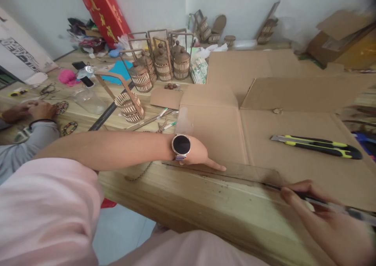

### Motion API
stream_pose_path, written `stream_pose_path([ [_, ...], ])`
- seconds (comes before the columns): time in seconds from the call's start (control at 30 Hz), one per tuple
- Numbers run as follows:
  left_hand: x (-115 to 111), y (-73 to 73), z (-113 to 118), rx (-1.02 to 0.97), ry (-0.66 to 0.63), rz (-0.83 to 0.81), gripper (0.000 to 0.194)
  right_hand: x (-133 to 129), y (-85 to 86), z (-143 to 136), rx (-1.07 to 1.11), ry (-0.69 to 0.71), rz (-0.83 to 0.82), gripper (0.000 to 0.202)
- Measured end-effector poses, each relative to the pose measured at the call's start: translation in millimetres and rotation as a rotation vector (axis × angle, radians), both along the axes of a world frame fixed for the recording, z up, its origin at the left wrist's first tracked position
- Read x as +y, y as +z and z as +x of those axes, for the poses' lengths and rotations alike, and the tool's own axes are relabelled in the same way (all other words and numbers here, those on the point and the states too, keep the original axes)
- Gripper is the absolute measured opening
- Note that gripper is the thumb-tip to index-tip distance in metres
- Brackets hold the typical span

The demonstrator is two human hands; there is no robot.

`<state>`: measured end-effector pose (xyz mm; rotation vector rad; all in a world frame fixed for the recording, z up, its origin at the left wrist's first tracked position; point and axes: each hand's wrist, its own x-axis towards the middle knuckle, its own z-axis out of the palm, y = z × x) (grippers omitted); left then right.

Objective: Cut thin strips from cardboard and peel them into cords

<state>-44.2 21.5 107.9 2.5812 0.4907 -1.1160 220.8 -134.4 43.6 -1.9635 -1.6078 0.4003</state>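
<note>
My left hand (196, 153), with a round watch on its wrist, lies over the near edge of the cardboard sheet (214, 129). Its index finger is stretched out and presses on a clear flat ruler-like strip (255, 174) along that edge. My right hand (320, 213) grips a slim dark pen-like tool (272, 186), whose tip touches the strip's near edge at its right end. Whether it is a pen or a blade I cannot tell. On the cardboard above my right hand rests a black and yellow utility knife (319, 145).
Several small slatted wooden baskets with tall handles (164, 64) stand at the back; one handled basket (129, 106) is nearer. A glass jar (89, 101) and beaded bracelets (69, 128) are at left, beside another person's hands (41, 110). A folded cardboard flap (293, 93) rises at right.
</note>
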Motion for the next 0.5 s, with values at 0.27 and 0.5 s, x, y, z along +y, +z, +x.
stream_pose_path([
  [0.27,-2,5.0,1,0.034,0.002,0.010,0.124,9,-0.9,-39,0.120,0.116,0.010,0.030],
  [0.5,-3,1.8,-1,-0.007,0.078,-0.020,0.120,14,-9.2,-42,0.101,0.121,0.060,0.029],
])
